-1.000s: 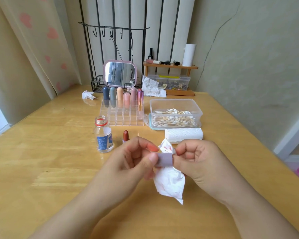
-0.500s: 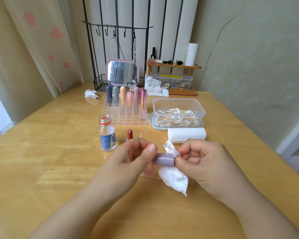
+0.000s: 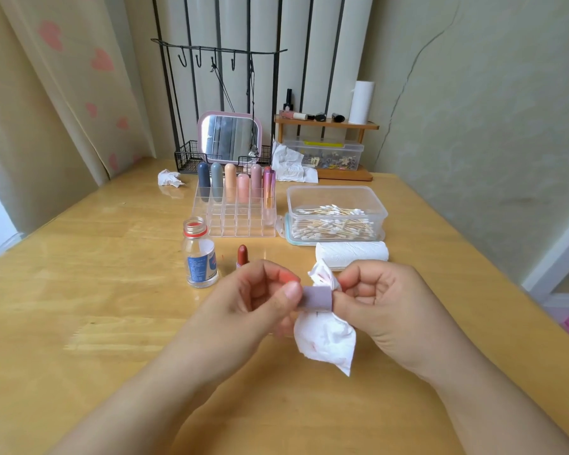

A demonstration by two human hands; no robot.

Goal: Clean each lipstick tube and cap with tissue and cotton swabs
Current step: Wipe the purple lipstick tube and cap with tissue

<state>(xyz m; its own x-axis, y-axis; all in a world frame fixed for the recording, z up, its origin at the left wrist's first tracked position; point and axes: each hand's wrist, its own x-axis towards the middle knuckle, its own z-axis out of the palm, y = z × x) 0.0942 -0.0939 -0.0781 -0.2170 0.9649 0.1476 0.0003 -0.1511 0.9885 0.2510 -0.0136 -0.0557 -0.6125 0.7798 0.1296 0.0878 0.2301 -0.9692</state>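
Lilac plastic lipstick cap (image 3: 316, 298) sits pinched between both hands: left hand (image 3: 260, 303) grips one end, right hand (image 3: 380, 310) presses red-stained white tissue (image 3: 326, 336) against it. At 12 o'clock its uncapped red lipstick tube (image 3: 242, 256) waits on the wooden table (image 3: 96, 307); six capped ones fill the clear rack (image 3: 240, 221). Swabbing probably remains.

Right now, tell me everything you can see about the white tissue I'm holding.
The tissue is a crumpled white sheet, thin and soft-looking, marked with reddish smears. It is bunched against the right end of the lilac cap; whether it goes inside cannot be seen. A small tuft sticks up above the cap and a larger wad hangs below, clear of the table. The right hand pinches it at the cap, while the left hand grips the cap's other end.
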